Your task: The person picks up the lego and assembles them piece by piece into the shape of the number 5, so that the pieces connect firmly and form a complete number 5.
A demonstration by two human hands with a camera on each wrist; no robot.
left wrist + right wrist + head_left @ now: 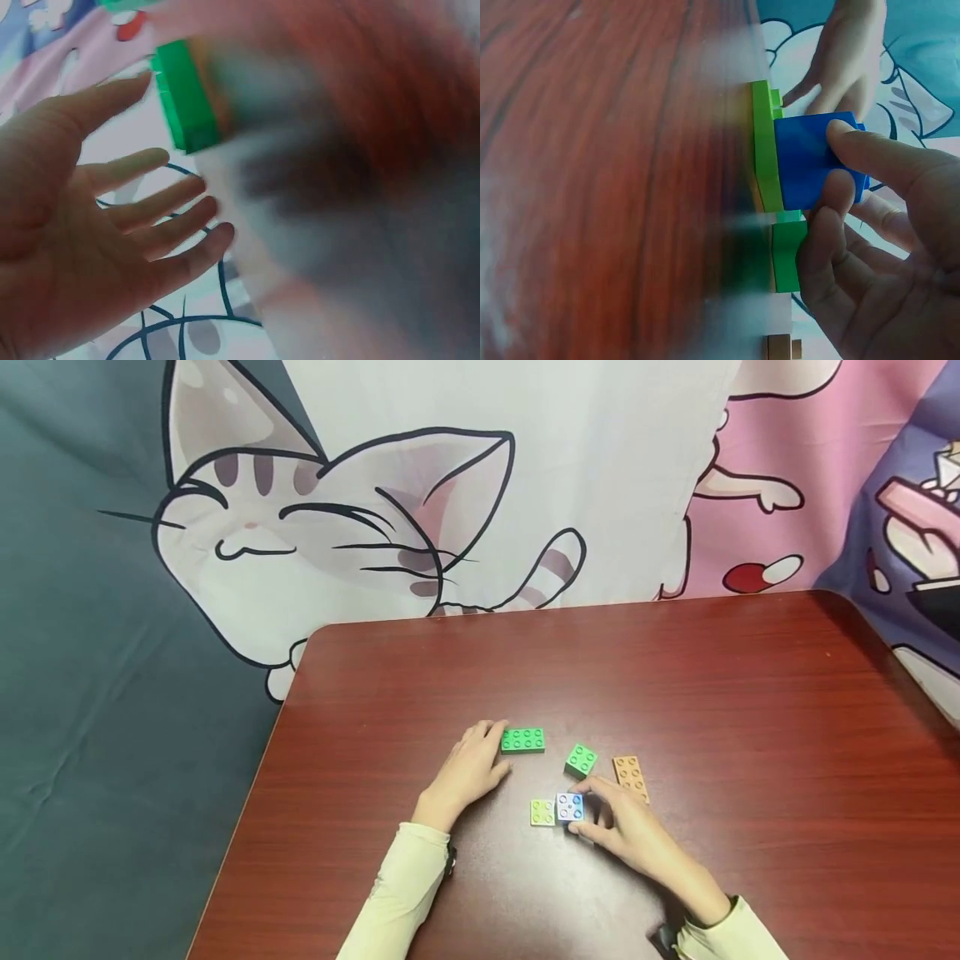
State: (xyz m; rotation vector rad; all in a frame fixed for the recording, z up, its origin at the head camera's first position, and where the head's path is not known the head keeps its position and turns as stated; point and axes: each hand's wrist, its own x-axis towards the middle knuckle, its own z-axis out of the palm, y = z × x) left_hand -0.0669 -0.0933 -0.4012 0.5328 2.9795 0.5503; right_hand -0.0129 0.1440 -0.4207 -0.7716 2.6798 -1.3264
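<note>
My right hand (626, 822) pinches a square blue brick (570, 807) between thumb and fingertips. The blue brick (802, 161) stands against the studded side of a flat lime-green brick (765, 146), toward one end; lime studs (542, 812) show to its left in the head view. My left hand (468, 768) lies beside a long green brick (522, 741), fingertips at its left end. In the left wrist view, the left hand's fingers (169, 214) are spread and fairly straight, with the thumb near the green brick (184, 97). Whether they touch it I cannot tell.
A square green brick (581, 761) lies just beyond the right hand. An orange-tan flat brick (630, 774) is to its right, partly behind that hand. Everything lies on a reddish-brown table (712, 693), with a cartoon-printed cloth (637, 468) behind its far edge.
</note>
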